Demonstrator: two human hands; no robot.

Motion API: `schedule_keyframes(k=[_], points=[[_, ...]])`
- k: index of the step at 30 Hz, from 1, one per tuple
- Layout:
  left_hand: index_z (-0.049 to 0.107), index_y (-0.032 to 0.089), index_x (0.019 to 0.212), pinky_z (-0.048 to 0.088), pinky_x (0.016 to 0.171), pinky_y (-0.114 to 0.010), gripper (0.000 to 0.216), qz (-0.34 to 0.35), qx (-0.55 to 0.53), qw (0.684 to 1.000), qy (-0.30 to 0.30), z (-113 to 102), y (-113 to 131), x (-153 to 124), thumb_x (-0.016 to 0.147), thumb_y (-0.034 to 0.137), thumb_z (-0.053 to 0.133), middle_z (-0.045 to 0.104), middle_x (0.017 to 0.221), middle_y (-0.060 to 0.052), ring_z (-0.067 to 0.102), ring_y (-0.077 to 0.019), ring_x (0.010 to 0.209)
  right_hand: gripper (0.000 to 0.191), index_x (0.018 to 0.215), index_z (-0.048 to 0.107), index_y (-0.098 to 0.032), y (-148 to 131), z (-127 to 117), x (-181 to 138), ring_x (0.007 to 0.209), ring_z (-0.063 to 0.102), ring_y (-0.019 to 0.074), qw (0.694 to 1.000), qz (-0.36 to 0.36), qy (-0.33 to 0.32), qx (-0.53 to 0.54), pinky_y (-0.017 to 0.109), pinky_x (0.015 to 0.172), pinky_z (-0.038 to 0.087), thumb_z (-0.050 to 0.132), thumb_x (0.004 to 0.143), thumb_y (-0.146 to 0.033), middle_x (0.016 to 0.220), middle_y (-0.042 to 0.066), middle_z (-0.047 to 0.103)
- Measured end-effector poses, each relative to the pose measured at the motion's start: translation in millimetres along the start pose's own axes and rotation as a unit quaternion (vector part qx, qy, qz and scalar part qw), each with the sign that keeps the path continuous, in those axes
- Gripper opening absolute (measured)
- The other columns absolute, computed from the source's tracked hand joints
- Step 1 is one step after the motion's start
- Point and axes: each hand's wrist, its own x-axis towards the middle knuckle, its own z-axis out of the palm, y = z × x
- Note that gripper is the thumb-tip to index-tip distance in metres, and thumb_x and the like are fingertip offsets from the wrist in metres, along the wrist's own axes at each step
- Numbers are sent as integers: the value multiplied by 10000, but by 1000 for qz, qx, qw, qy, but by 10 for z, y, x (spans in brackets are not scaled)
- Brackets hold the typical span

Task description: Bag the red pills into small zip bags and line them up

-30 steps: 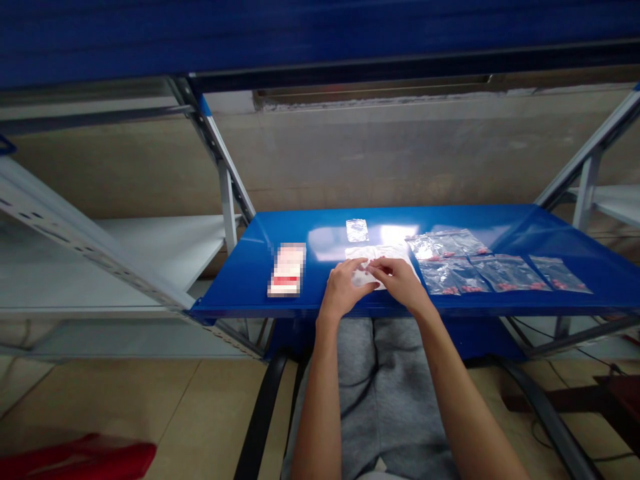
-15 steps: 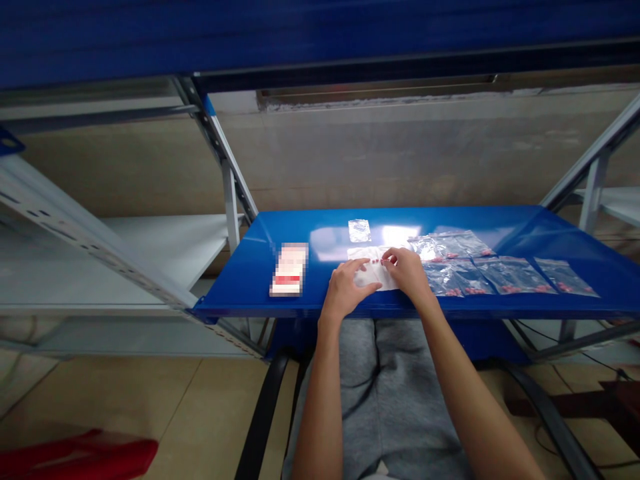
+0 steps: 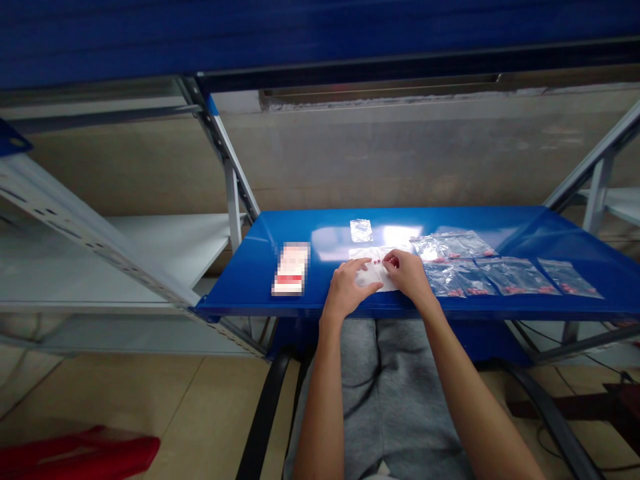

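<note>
Both hands work on a small clear plastic bag point(image 3: 373, 272) that lies flat on the glossy blue metal worktop point(image 3: 260, 280), near its front edge. The left hand point(image 3: 345, 291) rests on the bag's near left corner, its fingers point(image 3: 361, 265) spread and pressing down rather than gripping. Just right of the bag's middle, the right hand point(image 3: 409, 273) has its fingertips pinched together at the bag's upper part, where a few small red pieces point(image 3: 378, 262) show through the plastic; whether they pinch the plastic itself or only press on it cannot be told.

To do this well, the left hand should probably hold the bag flat and steady while the right works in short, light strokes, so the pieces stay inside and the film does not crease.

Right of the bag lie several filled clear bags with red pieces point(image 3: 480, 273), in rows, close together. Behind it sits a small empty clear pouch point(image 3: 361, 230), and well to its left a white and red packet point(image 3: 291, 269).
</note>
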Motion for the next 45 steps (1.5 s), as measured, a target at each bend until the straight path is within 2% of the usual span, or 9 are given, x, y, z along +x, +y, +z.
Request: schedule_keyframes(k=[6, 12, 19, 28, 31, 35, 39, 45], points=[[698, 235, 1261, 536, 981, -396, 566, -3, -4, 1000, 3, 3, 7, -2, 735, 283, 902, 764, 1160, -58, 702, -260, 1082, 231, 883, 752, -175, -98, -69, -120, 663, 608, 181, 976, -47, -71, 199, 293, 657, 420, 626, 866, -368, 711, 31, 713], [720, 235, 1218, 526, 1010, -405, 483, 22, -3, 1000, 4, -10, 28, -2, 764, 262, 880, 761, 1212, -62, 694, -261, 1110, 287, 824, 755, -177, -122, -66, -161, 694, 609, 188, 962, -70, -125, 231, 303, 672, 441, 576, 882, -393, 754, 53, 723], [709, 235, 1214, 543, 973, -400, 511, 28, -5, 999, 23, 23, -38, -7, 740, 260, 897, 751, 1152, -59, 699, -247, 1052, 331, 928, 748, -172, 34, -86, -227, 631, 616, 185, 967, 31, -32, 253, 306, 625, 465, 603, 849, -459, 745, 48, 710], [705, 217, 1189, 538, 984, -389, 449, 33, -12, 999, 39, -9, 17, -10, 771, 236, 869, 737, 1159, -67, 691, -234, 1059, 292, 949, 717, -185, 56, -47, -366, 636, 649, 205, 961, 51, -39, 267, 322, 619, 502, 595, 858, -434, 744, 40, 706], [705, 214, 1196, 542, 981, -389, 470, 20, -7, 999, 28, -1, 11, -7, 759, 244, 878, 741, 1161, -69, 696, -238, 1056, 235, 951, 723, -187, 62, -38, -309, 654, 646, 205, 975, 36, -8, 221, 330, 655, 501, 570, 872, -347, 766, 47, 714], [704, 231, 1209, 546, 979, -386, 494, 11, 7, 1000, 19, 10, -5, -3, 750, 250, 883, 744, 1164, -65, 700, -243, 1064, 199, 945, 760, -191, 76, -8, -104, 798, 636, 225, 997, -33, 41, 63, 358, 815, 482, 577, 869, -214, 854, 75, 697], [708, 230, 1205, 549, 979, -388, 487, 11, 4, 1000, 20, 3, -2, -3, 750, 248, 879, 747, 1159, -67, 702, -244, 1064, 211, 988, 796, -202, 82, 68, 70, 914, 598, 258, 997, -59, 22, -45, 365, 857, 458, 611, 888, -177, 961, 114, 645], [711, 241, 1198, 547, 991, -385, 491, 7, 3, 1000, 22, 7, -10, -2, 739, 247, 886, 750, 1156, -62, 705, -241, 1069, 179, 931, 809, -212, 96, 131, 109, 916, 567, 255, 995, -62, 6, -83, 349, 839, 446, 636, 908, -170, 952, 114, 612]])
